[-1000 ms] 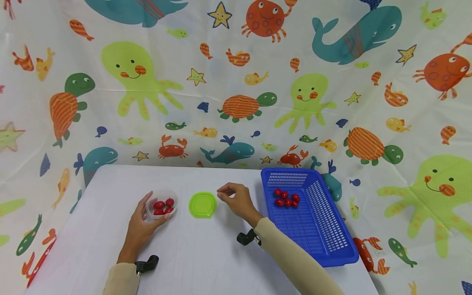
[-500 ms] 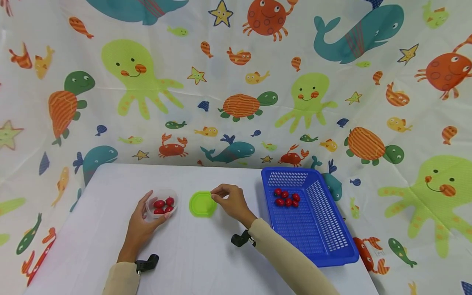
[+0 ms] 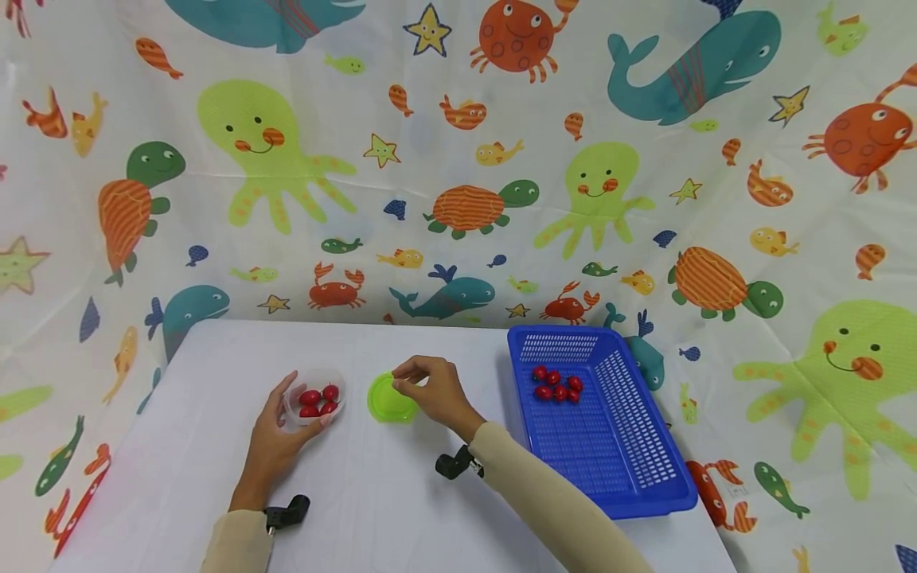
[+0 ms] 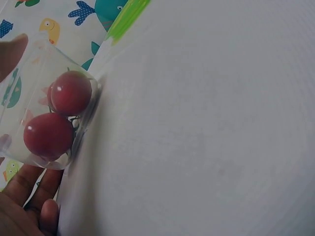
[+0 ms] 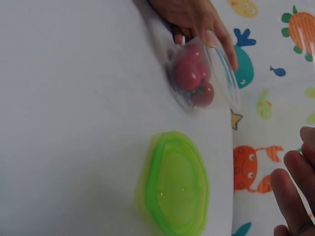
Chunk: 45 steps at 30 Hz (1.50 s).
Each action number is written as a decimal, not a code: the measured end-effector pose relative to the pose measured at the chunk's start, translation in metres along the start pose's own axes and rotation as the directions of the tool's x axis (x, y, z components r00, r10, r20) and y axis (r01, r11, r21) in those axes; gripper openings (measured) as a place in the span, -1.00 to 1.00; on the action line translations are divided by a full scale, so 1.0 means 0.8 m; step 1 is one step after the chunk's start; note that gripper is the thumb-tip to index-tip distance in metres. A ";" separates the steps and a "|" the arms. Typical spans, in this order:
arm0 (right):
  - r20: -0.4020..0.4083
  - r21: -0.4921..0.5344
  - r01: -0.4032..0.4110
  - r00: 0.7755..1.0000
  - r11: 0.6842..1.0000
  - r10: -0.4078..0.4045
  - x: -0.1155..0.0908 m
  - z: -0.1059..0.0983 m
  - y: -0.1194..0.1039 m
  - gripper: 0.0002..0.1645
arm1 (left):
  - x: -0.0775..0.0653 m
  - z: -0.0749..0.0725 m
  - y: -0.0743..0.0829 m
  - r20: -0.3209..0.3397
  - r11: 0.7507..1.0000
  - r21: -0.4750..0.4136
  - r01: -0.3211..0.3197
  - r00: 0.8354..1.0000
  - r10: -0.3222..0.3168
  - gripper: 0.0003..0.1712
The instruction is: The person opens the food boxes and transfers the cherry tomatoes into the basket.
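Observation:
My left hand (image 3: pixel 272 446) holds a clear plastic container (image 5: pixel 221 81) on the white table, thumb and fingers round its sides. Several red cherry tomatoes (image 3: pixel 310 397) lie inside; green stems show on some in the wrist views. To its right, a bright green lid (image 3: pixel 387 406) rests on the table. My right hand (image 3: pixel 440 394) is above the lid's right edge, fingers loosely bent and thumb near the fingertips. In the right wrist view its fingers (image 5: pixel 288 196) show at the right edge with nothing between them.
A blue perforated basket (image 3: pixel 595 461) stands at the table's right side, with several cherry tomatoes (image 3: pixel 559 394) in its far part. Behind the table (image 3: pixel 358 493) hangs a curtain (image 3: pixel 430 239) printed with sea animals.
My right hand has moved left, from beside the green lid to over its right edge. The left hand and the container have stayed in place.

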State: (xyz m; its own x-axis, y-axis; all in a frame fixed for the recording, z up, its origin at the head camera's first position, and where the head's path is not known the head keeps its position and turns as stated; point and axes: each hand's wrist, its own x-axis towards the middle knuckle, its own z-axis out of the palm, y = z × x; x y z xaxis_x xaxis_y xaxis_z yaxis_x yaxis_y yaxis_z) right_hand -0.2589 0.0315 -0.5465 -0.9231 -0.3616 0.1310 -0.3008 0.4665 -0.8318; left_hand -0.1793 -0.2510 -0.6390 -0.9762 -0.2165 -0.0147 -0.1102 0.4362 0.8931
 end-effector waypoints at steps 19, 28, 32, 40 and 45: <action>0.047 0.029 -0.014 0.999 0.999 0.013 0.007 0.023 -0.026 -0.85 | -0.001 0.003 0.003 0.003 1.000 0.007 0.009 1.000 -0.009 0.22; 0.050 0.029 0.008 0.999 1.000 -0.009 0.010 0.028 -0.034 -0.83 | -0.002 0.003 0.006 -0.006 1.000 0.016 0.010 1.000 -0.010 0.22; 0.052 0.030 0.022 0.998 0.999 -0.023 0.014 0.031 -0.039 -0.83 | -0.002 0.001 0.007 -0.003 1.000 0.011 0.011 1.000 -0.011 0.22; 0.055 0.033 0.027 0.998 0.999 -0.029 0.022 0.041 -0.045 -0.80 | -0.002 -0.001 0.006 -0.001 1.000 0.014 0.009 1.000 -0.009 0.23; 0.054 0.029 0.023 0.998 0.999 -0.025 0.026 0.050 -0.049 -0.79 | -0.003 -0.001 0.006 -0.003 1.000 0.013 0.007 1.000 -0.007 0.22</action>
State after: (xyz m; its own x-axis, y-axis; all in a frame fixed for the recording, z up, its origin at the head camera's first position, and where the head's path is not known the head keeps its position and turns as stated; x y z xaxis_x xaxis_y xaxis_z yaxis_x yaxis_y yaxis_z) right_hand -0.2566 -0.0267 -0.5327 -0.9011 -0.4160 0.1224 -0.3152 0.4345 -0.8437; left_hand -0.1775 -0.2492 -0.6347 -0.9748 -0.2220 -0.0200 -0.1196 0.4456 0.8872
